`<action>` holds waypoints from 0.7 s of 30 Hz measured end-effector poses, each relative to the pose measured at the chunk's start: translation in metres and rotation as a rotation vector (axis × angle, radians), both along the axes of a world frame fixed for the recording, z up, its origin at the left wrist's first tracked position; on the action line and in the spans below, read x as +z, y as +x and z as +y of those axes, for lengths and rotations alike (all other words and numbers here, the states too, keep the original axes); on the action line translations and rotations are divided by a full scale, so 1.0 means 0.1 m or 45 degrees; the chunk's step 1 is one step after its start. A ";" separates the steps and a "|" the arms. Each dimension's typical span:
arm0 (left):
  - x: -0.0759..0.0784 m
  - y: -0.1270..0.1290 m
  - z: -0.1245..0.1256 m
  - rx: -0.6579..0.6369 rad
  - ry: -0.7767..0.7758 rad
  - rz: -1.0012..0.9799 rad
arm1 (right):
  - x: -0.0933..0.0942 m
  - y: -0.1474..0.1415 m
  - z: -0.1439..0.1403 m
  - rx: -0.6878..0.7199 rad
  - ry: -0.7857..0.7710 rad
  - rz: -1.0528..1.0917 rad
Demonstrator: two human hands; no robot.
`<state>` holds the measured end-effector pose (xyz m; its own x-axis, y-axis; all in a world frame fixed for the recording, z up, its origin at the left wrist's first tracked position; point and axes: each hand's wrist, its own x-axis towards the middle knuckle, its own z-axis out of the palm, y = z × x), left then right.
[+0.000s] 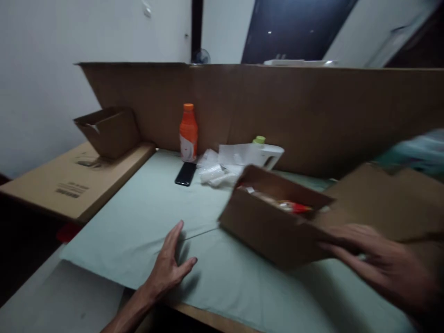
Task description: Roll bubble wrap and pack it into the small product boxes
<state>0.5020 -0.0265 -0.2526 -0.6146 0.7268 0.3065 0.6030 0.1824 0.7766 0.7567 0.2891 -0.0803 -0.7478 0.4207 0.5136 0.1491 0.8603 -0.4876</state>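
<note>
My right hand (388, 268) grips the near right end of an open cardboard box (263, 236), thumb on the near side. The box is tilted and blurred, and appears partly raised off the cloth. Inside it lie several small things, among them a red and yellow packet (296, 206); the rest cannot be made out. To the left, my left hand (171, 261) hovers just over the pale green cloth (145, 217) with thumb and fingers apart, holding nothing. A thin dark line on the cloth runs between that hand and the box.
Behind are an orange bottle (188, 134), a black phone (186, 174), clear plastic wrap (213, 173) and a white jug (274, 155). A small open carton (118, 134) stands on a flat box (79, 189) at left. Cardboard (385, 199) lies right; a tall cardboard wall (312, 111) closes the back.
</note>
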 end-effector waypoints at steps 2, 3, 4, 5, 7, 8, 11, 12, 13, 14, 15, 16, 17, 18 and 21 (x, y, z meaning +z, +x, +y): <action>0.07 0.03 0.02 0.000 0.028 -0.050 | -0.02 -0.03 -0.30 0.179 0.072 -0.217; 0.11 0.05 0.03 -0.013 0.036 -0.073 | -0.01 -0.05 -0.45 0.255 0.112 -0.285; 0.14 0.07 0.04 -0.023 0.038 -0.098 | -0.01 -0.06 -0.59 0.287 0.146 -0.301; 0.17 0.09 0.04 -0.022 0.037 -0.126 | -0.01 -0.04 -0.69 0.274 0.167 -0.272; 0.19 0.12 0.01 0.022 0.031 -0.179 | -0.05 0.06 -0.78 0.161 0.149 -0.170; 0.19 0.14 -0.02 0.049 0.024 -0.198 | -0.11 0.14 -0.77 0.077 0.101 -0.126; 0.11 0.20 -0.12 0.094 0.008 -0.211 | -0.48 0.36 -0.63 -0.154 -0.131 -0.126; 0.08 0.22 -0.14 0.097 0.003 -0.218 | -0.66 0.40 -0.59 -0.190 -0.215 -0.171; 0.04 0.24 -0.14 0.096 -0.006 -0.233 | -0.85 0.40 -0.57 -0.200 -0.297 -0.223; 0.01 0.26 -0.13 0.093 -0.016 -0.255 | -1.03 0.37 -0.57 -0.202 -0.369 -0.256; -0.01 0.27 -0.10 0.087 -0.027 -0.279 | -1.20 0.32 -0.57 -0.198 -0.434 -0.276; -0.01 0.25 -0.04 0.078 -0.033 -0.300 | -1.33 0.24 -0.59 -0.196 -0.488 -0.281; 0.00 0.22 0.04 0.069 -0.029 -0.312 | -1.42 0.13 -0.60 -0.197 -0.531 -0.271; 0.04 0.16 0.14 0.060 -0.015 -0.315 | -1.46 0.02 -0.60 -0.198 -0.567 -0.258; 0.20 -0.09 0.53 0.004 0.083 -0.315 | -1.38 -0.33 -0.55 -0.222 -0.613 -0.224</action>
